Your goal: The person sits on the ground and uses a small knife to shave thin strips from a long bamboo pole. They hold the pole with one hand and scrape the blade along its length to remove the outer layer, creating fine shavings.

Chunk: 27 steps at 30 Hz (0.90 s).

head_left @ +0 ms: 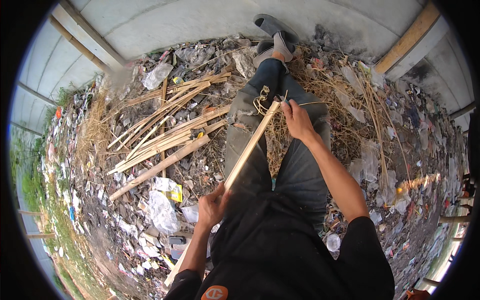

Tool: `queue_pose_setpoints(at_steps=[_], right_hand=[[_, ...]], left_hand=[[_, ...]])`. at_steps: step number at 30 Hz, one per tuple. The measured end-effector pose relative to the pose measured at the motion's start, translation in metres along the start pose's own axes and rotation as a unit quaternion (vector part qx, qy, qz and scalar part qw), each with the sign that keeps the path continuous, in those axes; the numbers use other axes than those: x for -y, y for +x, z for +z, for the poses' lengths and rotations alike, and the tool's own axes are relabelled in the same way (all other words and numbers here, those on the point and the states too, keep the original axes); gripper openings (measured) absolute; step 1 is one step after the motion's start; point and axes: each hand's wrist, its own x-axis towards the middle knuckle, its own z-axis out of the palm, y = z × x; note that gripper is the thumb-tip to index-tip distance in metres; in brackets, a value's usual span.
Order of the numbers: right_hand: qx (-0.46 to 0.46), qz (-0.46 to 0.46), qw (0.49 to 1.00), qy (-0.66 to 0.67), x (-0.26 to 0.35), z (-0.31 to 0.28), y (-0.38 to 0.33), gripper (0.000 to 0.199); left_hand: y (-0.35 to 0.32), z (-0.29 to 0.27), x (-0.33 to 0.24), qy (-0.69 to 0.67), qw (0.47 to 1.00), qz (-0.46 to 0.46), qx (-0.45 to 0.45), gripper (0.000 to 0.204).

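A pale split bamboo strip slants across my lap, its far end raised between my knees. My left hand is closed around its near part. At the far end, my right hand is closed, with a small dark thing at its fingertips against the strip. What that thing is I cannot make out. Thin curled shavings hang beside the strip's far end, over my dark trousers. Another pale length shows beside my left forearm; whether it joins the strip I cannot tell.
Split bamboo strips and a round bamboo pole lie on the littered ground to the left. Dry stalks lie at the right. A pale wall stands beyond my sandals. A small dark box-like object sits near my left forearm.
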Motion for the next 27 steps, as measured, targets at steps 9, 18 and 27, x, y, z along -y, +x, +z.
queue_pose_setpoints(at_steps=[9, 18, 27], right_hand=[[0.102, -0.093, 0.989, 0.054, 0.052, 0.037, -0.087, 0.045], [0.14, -0.127, 0.982, 0.004, 0.063, 0.037, -0.097, 0.047], [0.192, -0.172, 0.966, 0.009, 0.082, 0.034, -0.108, 0.041]], left_hand=[[0.021, 0.003, -0.01, -0.144, 0.986, -0.079, 0.01, 0.051], [0.021, 0.002, -0.032, 0.004, 0.999, -0.041, -0.021, 0.047], [0.029, -0.005, -0.053, 0.081, 0.995, -0.039, -0.053, 0.044]])
